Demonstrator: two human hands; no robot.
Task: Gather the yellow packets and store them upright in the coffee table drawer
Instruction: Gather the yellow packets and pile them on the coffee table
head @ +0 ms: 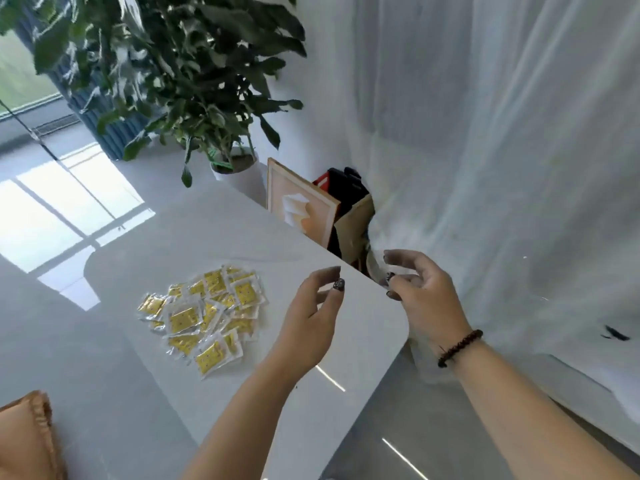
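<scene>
Several yellow packets [207,315] in clear wrappers lie in a loose flat heap on the white coffee table [263,237], left of centre. My left hand [308,323] hovers above the table just right of the heap, fingers loosely curled, holding nothing. My right hand [422,292], with a dark bead bracelet on the wrist, hangs past the table's right edge, fingers loosely curled and empty. No drawer is in sight.
A potted plant [194,81] stands at the table's far end. A framed picture [298,202] and a cardboard box [353,220] lean behind the table. White curtains [502,150] fill the right side. An orange cushion [24,438] sits at the lower left.
</scene>
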